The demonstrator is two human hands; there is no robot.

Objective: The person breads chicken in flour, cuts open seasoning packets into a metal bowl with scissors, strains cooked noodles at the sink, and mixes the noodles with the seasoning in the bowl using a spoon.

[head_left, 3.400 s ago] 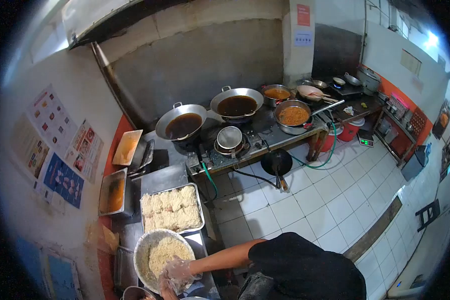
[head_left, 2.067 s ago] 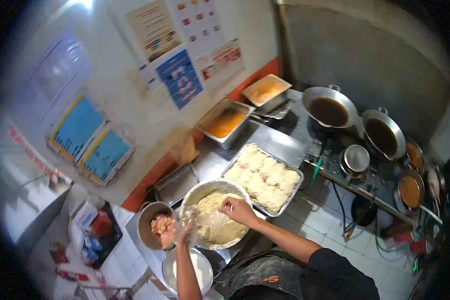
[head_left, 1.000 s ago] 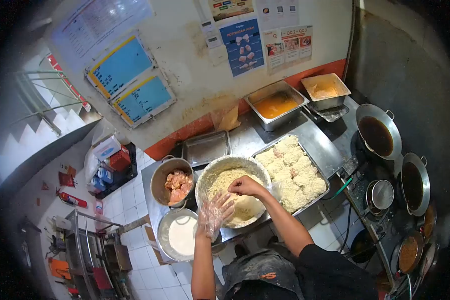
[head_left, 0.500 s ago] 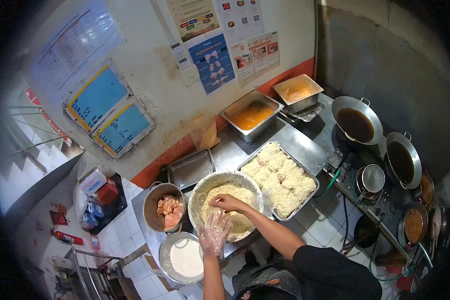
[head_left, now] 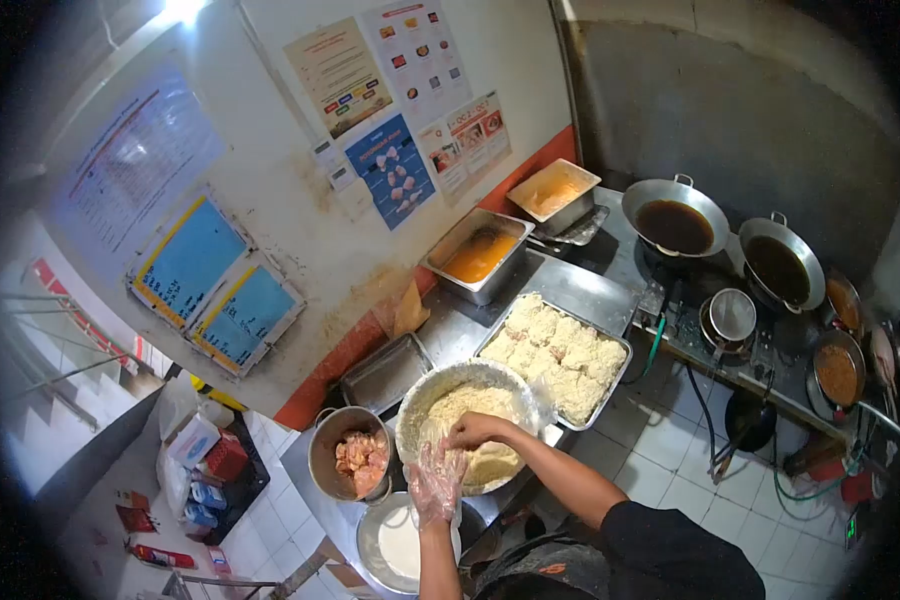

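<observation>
My left hand [head_left: 436, 482], in a clear plastic glove dusted with flour, is raised over the near-left rim of a large bowl [head_left: 407, 408] with its fingers stretched out. Bare and curled, my right hand [head_left: 478, 430] is close to the left fingertips, above the pale flour [head_left: 465, 404]. Its fingers are closed; whatever they may pinch is hidden. Left of the bowl stands a pot [head_left: 322, 462] with raw chicken pieces [head_left: 361, 458]. A bowl of white liquid [head_left: 402, 540] is in front, partly behind my left arm. Flour-coated pieces [head_left: 555, 352] fill a tray [head_left: 592, 418] on the right.
Metal pans with orange liquid [head_left: 480, 256] and a pale orange mixture [head_left: 550, 192] stand along the wall. An empty-looking tray [head_left: 385, 372] lies behind the pot. Two woks of dark oil [head_left: 675, 226] and a strainer [head_left: 733, 315] are on the stove at right.
The camera view has shifted, so the bowls and trays appear lower. My right hand's fingers have curled downward beside the gloved left hand, which still has its fingers stretched.
</observation>
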